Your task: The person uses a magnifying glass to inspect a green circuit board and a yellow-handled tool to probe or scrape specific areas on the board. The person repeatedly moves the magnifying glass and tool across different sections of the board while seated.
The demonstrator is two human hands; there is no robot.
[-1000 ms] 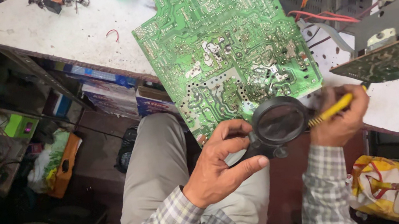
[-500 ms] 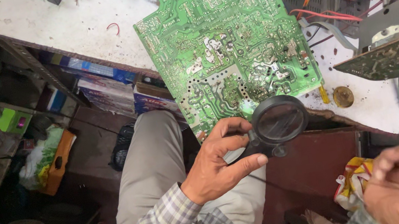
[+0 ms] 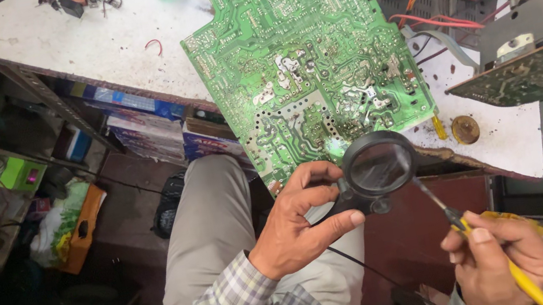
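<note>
Magnifier (image 3: pixel 380 169) pinched in left hand (image 3: pixel 299 226) over green circuit board (image 3: pixel 303 57); right hand (image 3: pixel 503 264) grips yellow-handled soldering iron (image 3: pixel 472 232).

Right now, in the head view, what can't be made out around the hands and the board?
- Circuit board: top cut off by the frame edge; solder joints too small to read.
- Board area behind the magnifier: lens shows only glare.
- Tool tip: lost against the magnifier rim; its yellow handle runs off the bottom edge.
- Right hand: partly cut off by the bottom edge.
- Left hand: palm hidden; magnifier handle covered by fingers.
</note>
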